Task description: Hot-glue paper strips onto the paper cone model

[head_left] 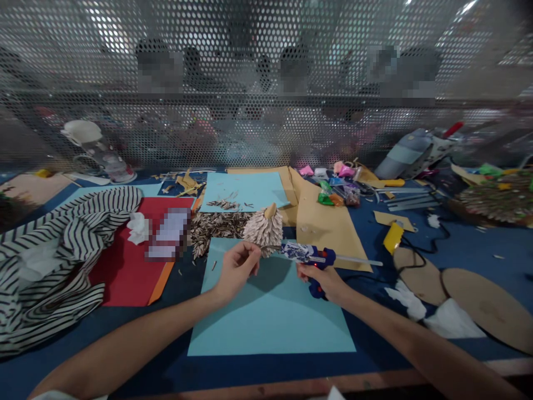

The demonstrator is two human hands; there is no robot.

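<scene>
Your left hand [237, 268] sits over the upper left corner of the pale blue paper sheet [270, 316], fingers curled and thumb and forefinger pinched together; whatever lies between the tips is too small to make out. Just right of that pinch stands the small cone covered in overlapping pale seeds [263, 229], upright at the sheet's far edge, its bare tan tip uppermost. The thin nozzle of the blue plastic glue gun [310, 255] points left toward the pinch and the cone's base, and a clear glue stick [358, 260] projects from its rear to the right. Your right hand [328, 282] is closed round the gun's grip from below. Surroundings, from the left: a black-and-white striped cloth [54, 244] lies crumpled over the left edge of a red paper sheet [125, 266]; a heap of striped sunflower seeds [216, 225] lies just beside the cone; a tan paper sheet [328, 222] lies beyond the gun; a yellow tape roll [393, 237] and brown cardboard ovals [487, 305] lie well to the right on the dark blue tabletop [478, 244].
</scene>
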